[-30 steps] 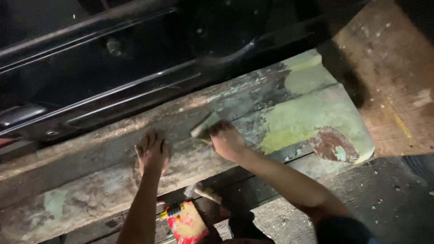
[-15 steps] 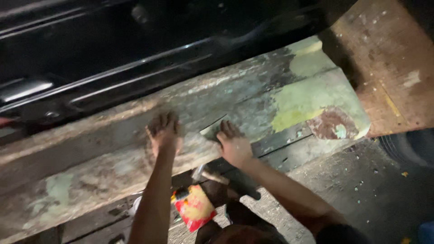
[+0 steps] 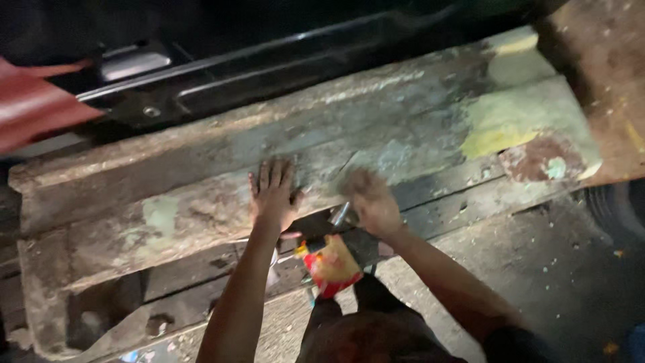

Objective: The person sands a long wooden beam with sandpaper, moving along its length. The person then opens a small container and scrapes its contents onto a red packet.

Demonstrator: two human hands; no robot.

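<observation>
Currently left hand (image 3: 273, 191) lies flat, fingers spread, bracing the long weathered grey-green metal panel (image 3: 201, 202); blurred right hand (image 3: 371, 202) presses its surface, grip unclear, possibly rubbing; 1 red-yellow packet (image 3: 330, 265) below.

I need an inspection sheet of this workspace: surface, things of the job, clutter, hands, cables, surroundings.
Surface: worn metal panel with rust, green and yellow patches, lying on the dirty ground.
Job's things: panel only; the tool, if any, is blurred.
Clutter: red and yellow packet below the hands; a metal piece beside it.
Hands: left hand flat on the panel, fingers spread; right hand blurred on the panel, grip unclear.
Cables: nothing seen.
Surroundings: dark vehicle sill behind; red object at far left; very dim light.
</observation>
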